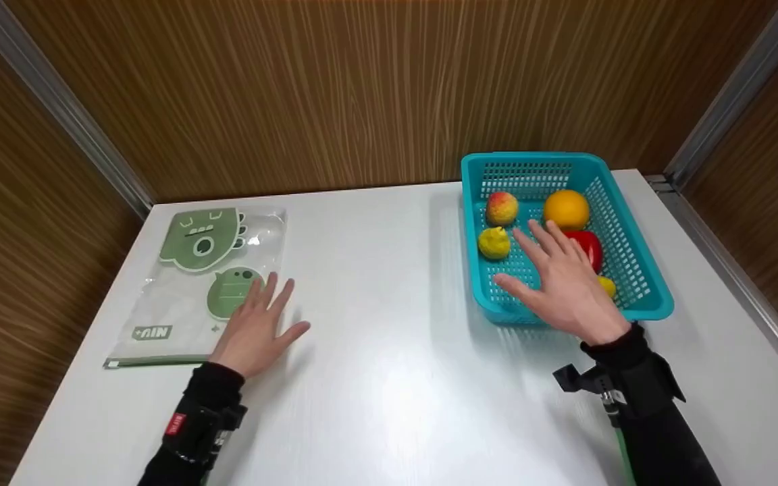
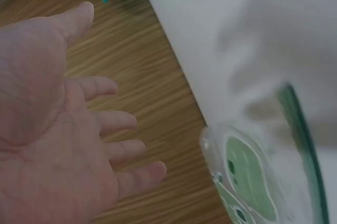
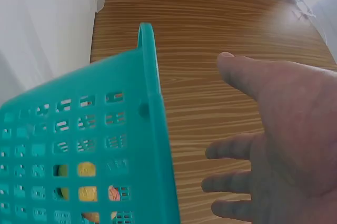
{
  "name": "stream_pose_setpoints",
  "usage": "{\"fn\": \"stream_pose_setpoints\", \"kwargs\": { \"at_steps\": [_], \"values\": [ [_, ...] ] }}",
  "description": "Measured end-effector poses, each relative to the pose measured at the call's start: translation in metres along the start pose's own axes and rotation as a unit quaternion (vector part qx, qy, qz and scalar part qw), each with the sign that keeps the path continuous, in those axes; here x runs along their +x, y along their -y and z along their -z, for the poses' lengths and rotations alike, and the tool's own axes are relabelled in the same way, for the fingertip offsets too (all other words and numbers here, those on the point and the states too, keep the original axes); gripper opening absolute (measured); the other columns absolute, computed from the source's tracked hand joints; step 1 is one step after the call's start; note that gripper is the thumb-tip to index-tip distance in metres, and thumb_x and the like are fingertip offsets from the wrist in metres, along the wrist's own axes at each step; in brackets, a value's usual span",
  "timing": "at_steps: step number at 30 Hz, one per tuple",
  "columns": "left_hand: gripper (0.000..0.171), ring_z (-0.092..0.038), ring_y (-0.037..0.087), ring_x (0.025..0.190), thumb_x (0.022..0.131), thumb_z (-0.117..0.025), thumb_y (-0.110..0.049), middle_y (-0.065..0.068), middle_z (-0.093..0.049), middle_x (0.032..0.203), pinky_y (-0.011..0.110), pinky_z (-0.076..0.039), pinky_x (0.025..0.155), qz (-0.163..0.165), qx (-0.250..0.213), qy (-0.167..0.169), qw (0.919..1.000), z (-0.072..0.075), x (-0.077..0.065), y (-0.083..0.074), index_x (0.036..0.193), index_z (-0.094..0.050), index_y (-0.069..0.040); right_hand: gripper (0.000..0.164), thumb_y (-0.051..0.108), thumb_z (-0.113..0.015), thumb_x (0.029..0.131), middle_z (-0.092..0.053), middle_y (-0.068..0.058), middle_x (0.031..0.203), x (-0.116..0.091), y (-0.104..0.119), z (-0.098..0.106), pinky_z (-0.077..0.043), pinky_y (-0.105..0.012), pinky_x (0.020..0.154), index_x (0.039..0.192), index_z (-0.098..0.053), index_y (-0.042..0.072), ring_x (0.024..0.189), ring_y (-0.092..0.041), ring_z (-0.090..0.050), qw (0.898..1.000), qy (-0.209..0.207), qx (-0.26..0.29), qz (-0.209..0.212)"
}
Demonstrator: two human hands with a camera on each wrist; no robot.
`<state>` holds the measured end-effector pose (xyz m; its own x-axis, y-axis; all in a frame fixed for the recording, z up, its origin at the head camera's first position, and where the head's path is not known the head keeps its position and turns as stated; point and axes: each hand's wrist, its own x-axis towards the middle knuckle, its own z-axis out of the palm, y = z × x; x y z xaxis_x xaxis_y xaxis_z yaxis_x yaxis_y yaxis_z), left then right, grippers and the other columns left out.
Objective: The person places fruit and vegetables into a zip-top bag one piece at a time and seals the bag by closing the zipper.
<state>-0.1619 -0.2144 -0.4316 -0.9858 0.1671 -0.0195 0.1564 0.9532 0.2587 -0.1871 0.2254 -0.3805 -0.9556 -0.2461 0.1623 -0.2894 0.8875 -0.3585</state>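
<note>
My left hand (image 1: 254, 334), fingers spread, hovers by the right edge of a clear zip bag (image 1: 179, 304) with green cartoon prints. In the left wrist view the palm (image 2: 58, 124) holds nothing. Over the near side of a teal plastic basket (image 1: 652, 304) is my right hand (image 1: 571, 290), its fingers extended and its palm bare in the right wrist view. Inside the basket lie a peach (image 1: 501, 208), a yellow pear-like fruit (image 1: 494, 243), an orange (image 1: 566, 210), a red fruit or pepper (image 1: 590, 250) partly behind the hand, and a yellow piece (image 1: 607, 287) mostly hidden.
Bag and basket lie on a white table (image 1: 375, 324), the bag at left, the basket at right. A wood-grain panel (image 1: 308, 94) rises behind the table's far edge. More wood panels with metal edge strips stand on both sides.
</note>
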Motion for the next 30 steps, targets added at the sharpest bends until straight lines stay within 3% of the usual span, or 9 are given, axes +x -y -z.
{"fn": "stream_pose_setpoints", "kwargs": {
  "at_steps": [8, 16, 22, 30],
  "values": [
    [0.075, -0.012, 0.049, 0.145, 0.095, -0.046, -0.053, 0.024, -0.012, 0.159, 0.070, -0.023, 0.108, 0.038, -0.008, 0.034, 0.9986, 0.010, -0.021, 0.062, 0.152, -0.021, -0.012, 0.082, 0.066, -0.048, 0.087, -0.022, -0.012, 0.160, -0.002, 0.018, -0.009, -0.014, -0.064, 0.117, 0.151, -0.026, 0.020, 0.150, -0.035, -0.012, 0.999, 0.023, -0.011, 0.026],
    [0.094, -0.015, 0.050, 0.143, 0.080, -0.060, -0.064, 0.025, -0.016, 0.158, 0.071, -0.018, 0.109, 0.056, -0.018, 0.074, 0.9955, 0.014, -0.036, 0.108, 0.151, -0.023, -0.015, 0.079, 0.065, -0.049, 0.087, -0.024, -0.010, 0.159, -0.004, 0.032, -0.018, -0.019, -0.063, 0.117, 0.149, -0.031, 0.020, 0.150, -0.034, -0.014, 0.998, 0.033, -0.011, 0.056],
    [0.094, -0.018, 0.053, 0.140, 0.078, -0.066, -0.060, 0.030, -0.022, 0.153, 0.070, -0.020, 0.109, 0.062, -0.026, 0.107, 0.9920, 0.004, -0.036, 0.121, 0.148, -0.031, -0.009, 0.078, 0.064, -0.050, 0.087, -0.025, -0.010, 0.159, -0.003, 0.033, -0.020, -0.020, -0.064, 0.116, 0.149, -0.032, 0.021, 0.150, -0.034, -0.014, 0.998, 0.034, -0.010, 0.055],
    [0.079, -0.026, 0.052, 0.138, 0.085, -0.062, -0.051, 0.034, -0.027, 0.150, 0.064, -0.029, 0.110, 0.076, -0.022, 0.099, 0.9919, -0.010, -0.025, 0.112, 0.143, -0.038, -0.002, 0.076, 0.064, -0.049, 0.087, -0.027, -0.010, 0.158, -0.004, 0.032, -0.021, -0.019, -0.063, 0.117, 0.148, -0.033, 0.021, 0.149, -0.034, -0.016, 0.998, 0.031, -0.007, 0.059]
  ]
}}
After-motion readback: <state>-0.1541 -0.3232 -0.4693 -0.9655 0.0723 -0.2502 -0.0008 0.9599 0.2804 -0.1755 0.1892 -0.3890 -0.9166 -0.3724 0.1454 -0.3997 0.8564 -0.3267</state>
